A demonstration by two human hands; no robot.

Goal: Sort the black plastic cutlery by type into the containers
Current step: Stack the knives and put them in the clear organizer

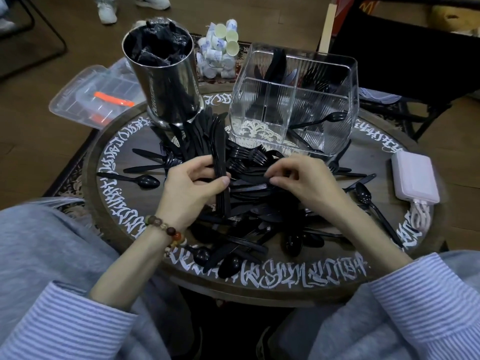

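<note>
Knives [220, 162], thin, flat and glossy black, stand bundled in the left hand [193, 184], whose fingers curl round them. Just right, the right hand [302, 180] pinches one piece from the tangled cutlery heap [249, 216] at the middle of the round wooden table [124, 203]. Far left stands a shiny metal cylinder [168, 81]; far right a ribbed clear container [293, 105], divided, holding a few pieces. At the right edge lies a pale power bank [414, 176].
</note>
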